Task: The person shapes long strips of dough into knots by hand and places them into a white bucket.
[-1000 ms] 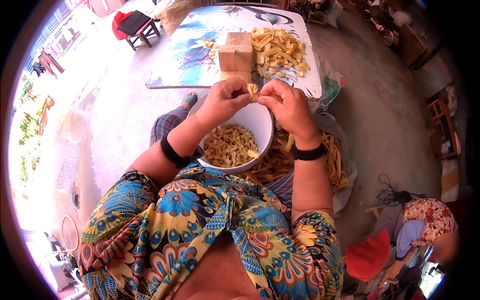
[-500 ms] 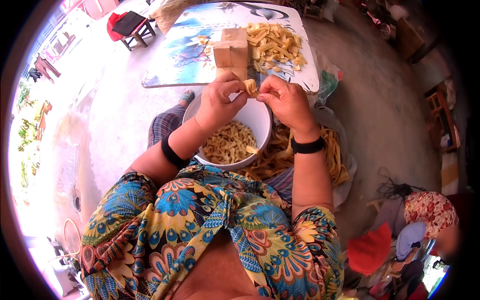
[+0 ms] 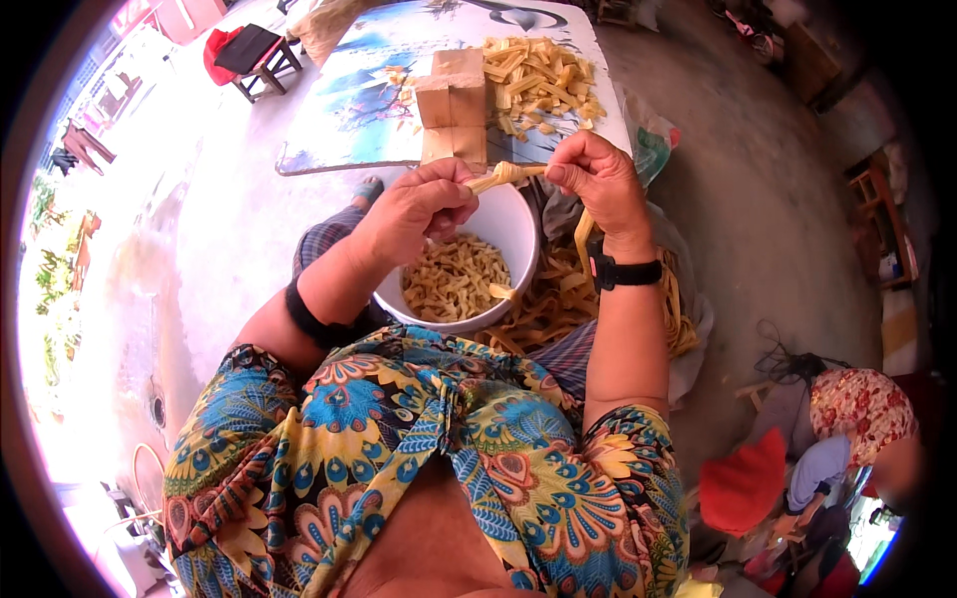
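Observation:
A pale yellow strip with a knot in its middle is stretched between my two hands, above the far rim of a white bucket. My left hand pinches one end. My right hand grips the other side, and a loose length of the strip hangs below it towards the wrist. Many small knotted yellow pieces lie inside the bucket. To the bucket's right is a heap of long yellow strips, partly covered by my right forearm.
Ahead stands a low table with a wooden block and a pile of short cut yellow strips. A stool stands at the far left. At the lower right, another person sits near a red cloth.
My hands have moved apart, the right one going right. The curled loop between them is now a tightened knot in a taut strip.

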`<state>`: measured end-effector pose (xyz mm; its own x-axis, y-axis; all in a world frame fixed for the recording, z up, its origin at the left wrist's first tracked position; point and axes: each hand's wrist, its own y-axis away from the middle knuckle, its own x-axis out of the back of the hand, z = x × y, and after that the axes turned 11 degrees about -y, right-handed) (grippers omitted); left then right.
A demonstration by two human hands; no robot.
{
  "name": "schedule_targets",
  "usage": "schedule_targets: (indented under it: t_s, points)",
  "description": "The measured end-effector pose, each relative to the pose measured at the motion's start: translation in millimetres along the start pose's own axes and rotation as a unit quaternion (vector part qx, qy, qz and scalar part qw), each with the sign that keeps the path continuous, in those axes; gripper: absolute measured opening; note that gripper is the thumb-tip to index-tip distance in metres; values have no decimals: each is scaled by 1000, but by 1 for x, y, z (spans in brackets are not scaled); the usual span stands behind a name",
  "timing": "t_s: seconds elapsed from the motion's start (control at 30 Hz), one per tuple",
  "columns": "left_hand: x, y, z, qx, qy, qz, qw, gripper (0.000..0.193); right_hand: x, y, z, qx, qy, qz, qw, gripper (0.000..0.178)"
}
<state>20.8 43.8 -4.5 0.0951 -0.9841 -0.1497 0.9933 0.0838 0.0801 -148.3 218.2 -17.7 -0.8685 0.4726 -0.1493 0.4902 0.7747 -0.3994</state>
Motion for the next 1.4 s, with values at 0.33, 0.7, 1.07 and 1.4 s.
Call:
schedule_targets:
  t_s: [0.33,0.7,1.07,1.4]
  points:
    - [17,-13,7,-18,-55,-59,997,23,-46,-2,2,50,127,-7,991,14]
    - [42,-5,-12,-52,-22,10,998,5,-45,-10,33,-26,49,-24,998,10]
    - [65,-49,-9,-63,-183,182,964,6,-42,-51,58,87,296,116,944,8]
    - [30,-7,25,-203,-602,127,762,21,-60,-21,19,49,212,23,976,8]
